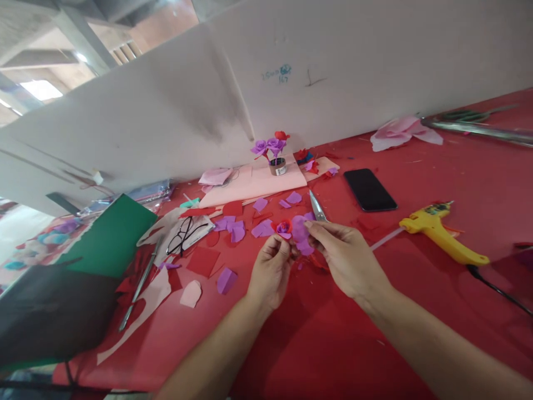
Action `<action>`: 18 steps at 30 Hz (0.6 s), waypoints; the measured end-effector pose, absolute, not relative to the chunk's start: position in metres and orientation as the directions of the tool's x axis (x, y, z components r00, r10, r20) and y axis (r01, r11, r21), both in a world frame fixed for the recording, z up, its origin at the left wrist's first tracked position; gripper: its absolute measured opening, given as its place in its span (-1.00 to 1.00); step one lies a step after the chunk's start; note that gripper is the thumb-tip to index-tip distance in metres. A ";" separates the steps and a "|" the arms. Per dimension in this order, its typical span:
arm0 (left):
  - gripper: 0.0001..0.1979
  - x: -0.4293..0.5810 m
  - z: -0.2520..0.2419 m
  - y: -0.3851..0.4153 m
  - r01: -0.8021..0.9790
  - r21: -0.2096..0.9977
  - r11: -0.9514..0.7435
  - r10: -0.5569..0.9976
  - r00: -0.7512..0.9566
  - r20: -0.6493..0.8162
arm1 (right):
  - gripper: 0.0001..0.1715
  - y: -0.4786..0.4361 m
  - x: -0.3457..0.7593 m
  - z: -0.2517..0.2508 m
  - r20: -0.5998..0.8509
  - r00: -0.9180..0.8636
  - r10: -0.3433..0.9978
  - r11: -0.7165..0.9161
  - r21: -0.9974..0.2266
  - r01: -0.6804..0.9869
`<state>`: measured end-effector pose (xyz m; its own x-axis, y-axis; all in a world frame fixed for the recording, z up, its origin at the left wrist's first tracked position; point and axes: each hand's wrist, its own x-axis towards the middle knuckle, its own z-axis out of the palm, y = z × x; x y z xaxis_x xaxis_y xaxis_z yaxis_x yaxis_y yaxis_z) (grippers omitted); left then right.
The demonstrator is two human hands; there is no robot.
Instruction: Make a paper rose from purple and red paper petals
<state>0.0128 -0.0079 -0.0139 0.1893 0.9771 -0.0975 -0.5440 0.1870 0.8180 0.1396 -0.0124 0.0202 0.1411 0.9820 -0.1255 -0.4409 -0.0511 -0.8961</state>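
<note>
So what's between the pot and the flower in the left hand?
In the head view, the near part of the pink sheet under the pot, then red table with loose purple pieces.

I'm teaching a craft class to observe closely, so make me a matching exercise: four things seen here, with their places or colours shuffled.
Things:
1. Red-and-purple flower
2. Glue gun
3. Purple paper piece
4. Phone

Places or colours:
A. Held by the right hand
B. Black, lying flat
C. Yellow, with a cord
D. Held by the left hand

Pairs: 1-D, 2-C, 3-A, 4-B
</note>
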 end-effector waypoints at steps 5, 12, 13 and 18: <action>-0.74 0.013 -0.014 -0.007 -0.474 0.870 0.135 0.988 0.125 -0.086 | -0.71 -0.015 0.139 0.023 -0.130 0.146 0.981 -0.061 -0.913 -0.404; -0.81 0.013 -0.018 -0.005 -0.464 0.882 0.084 0.995 0.089 -0.048 | -0.76 -0.017 0.135 0.025 -0.144 0.118 0.983 -0.070 -0.875 -0.479; -0.81 0.013 -0.017 -0.005 -0.464 0.882 0.081 0.995 0.088 -0.045 | -0.76 -0.018 0.135 0.026 -0.138 0.116 0.984 -0.066 -0.874 -0.482; -0.85 0.016 -0.013 -0.004 -0.489 0.870 0.070 0.996 0.083 -0.033 | -0.77 -0.022 0.131 0.026 -0.129 0.106 0.986 -0.061 -0.870 -0.489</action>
<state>0.0157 -0.0043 -0.0133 0.0827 0.9960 -0.0333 -0.4887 0.0697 0.8697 0.1310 -0.0217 0.0260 0.1058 0.9860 -0.1285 -0.4889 -0.0609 -0.8702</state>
